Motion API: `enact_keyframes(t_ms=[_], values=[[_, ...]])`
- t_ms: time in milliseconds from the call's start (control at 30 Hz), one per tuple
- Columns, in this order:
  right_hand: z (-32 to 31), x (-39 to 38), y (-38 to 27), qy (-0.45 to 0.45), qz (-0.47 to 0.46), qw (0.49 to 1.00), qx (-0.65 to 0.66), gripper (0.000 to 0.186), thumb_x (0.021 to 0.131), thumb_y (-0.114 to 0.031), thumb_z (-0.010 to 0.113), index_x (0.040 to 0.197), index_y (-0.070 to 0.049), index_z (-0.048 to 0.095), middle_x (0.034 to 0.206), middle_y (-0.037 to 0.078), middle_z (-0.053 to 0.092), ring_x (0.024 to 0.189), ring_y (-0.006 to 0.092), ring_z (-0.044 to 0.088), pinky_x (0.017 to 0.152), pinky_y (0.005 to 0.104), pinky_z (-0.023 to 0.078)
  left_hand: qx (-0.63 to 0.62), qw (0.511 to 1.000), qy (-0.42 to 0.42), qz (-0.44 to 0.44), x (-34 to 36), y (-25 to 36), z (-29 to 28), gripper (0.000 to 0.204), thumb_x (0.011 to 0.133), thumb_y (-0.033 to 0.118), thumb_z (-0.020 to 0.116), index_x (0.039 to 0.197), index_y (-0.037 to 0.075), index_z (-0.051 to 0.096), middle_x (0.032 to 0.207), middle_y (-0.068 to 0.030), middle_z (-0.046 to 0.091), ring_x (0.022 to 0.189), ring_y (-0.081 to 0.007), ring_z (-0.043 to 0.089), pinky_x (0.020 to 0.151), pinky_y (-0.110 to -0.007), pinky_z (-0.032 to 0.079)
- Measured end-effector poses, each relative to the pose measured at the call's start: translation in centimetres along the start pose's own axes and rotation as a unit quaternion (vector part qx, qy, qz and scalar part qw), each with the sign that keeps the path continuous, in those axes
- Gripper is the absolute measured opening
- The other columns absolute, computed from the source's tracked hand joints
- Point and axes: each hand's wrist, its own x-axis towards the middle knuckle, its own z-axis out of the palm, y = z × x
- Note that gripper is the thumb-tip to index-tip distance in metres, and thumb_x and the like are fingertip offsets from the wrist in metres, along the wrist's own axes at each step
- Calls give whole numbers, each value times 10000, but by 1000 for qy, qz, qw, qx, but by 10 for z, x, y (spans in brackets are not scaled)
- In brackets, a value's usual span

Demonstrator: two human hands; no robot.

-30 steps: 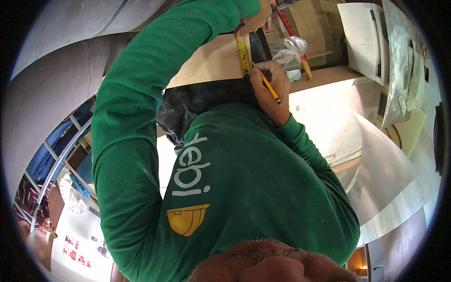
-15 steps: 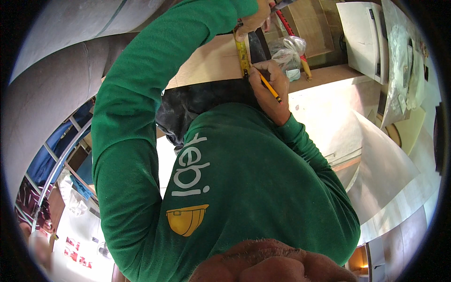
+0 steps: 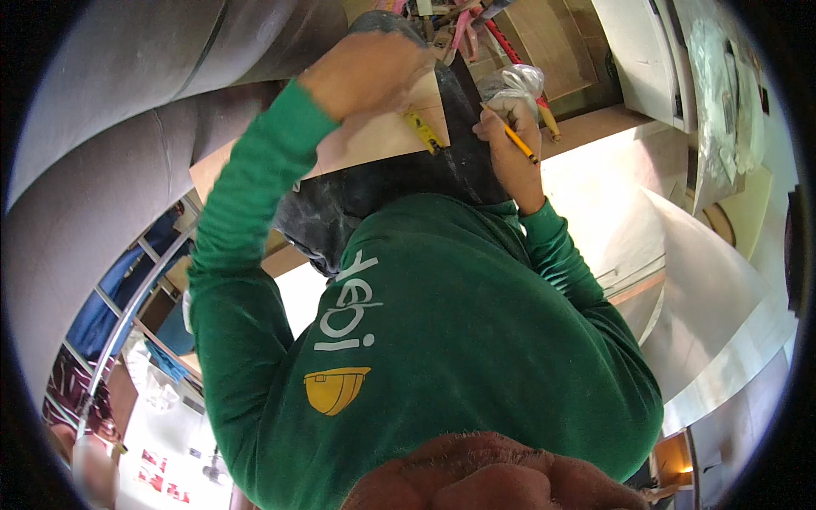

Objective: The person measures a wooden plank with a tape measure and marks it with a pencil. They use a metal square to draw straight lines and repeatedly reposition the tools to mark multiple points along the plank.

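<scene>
My right hand [image 3: 515,140] is closed around a yellow pencil [image 3: 523,147], just right of the wooden board [image 3: 357,140] across my lap. A short length of yellow tape measure [image 3: 423,132] slants over the board, its dark end near my dark trousers [image 3: 399,174]. My left hand [image 3: 370,75] is over the far left part of the board, beside the tape. Motion smears it, and its fingers do not show clearly. The rest of the tape measure is out of sight.
Beyond the board lie a red bar-like tool [image 3: 503,42], a clear plastic bag [image 3: 514,81] and several mixed tools. At the right stand a white cabinet [image 3: 642,59] and curved white sheets [image 3: 705,289]. Large grey rounded forms [image 3: 110,85] fill the upper left.
My left hand has swung left, away from the far edge of the board. The tape blade now tilts. My right hand, with the pencil, has moved right, away from the tape's end.
</scene>
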Motion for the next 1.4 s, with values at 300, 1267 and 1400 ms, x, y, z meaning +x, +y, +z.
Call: enact_keyframes(t_ms=[300,1267,1400], values=[[-8,42,-10,9,-48,999,-12,216,1128,-141,660,1293,-5,688,1087,101,734,936,160,746,849,320,599,-121,989,47,-70,-75,44,25,89,938,157,814,1009,104,816,1098,-71,795,1022,-333,772,862,-475,603],[141,59,-105,-225,-335,837,-369,517,1024,-191,771,1473,12,613,1353,269,685,1108,488,750,936,523,629,-576,565,408,-427,-256,55,88,243,1138,265,745,1062,36,724,898,-36,738,780,-117,667,712,-278,525],[188,114,-71,-242,-340,817,-397,503,1030,-246,783,1411,50,638,1211,325,718,1080,499,753,946,540,627,-390,674,329,-534,-298,98,97,329,1073,317,844,981,20,736,768,16,672,711,-78,593,645,-263,440]])
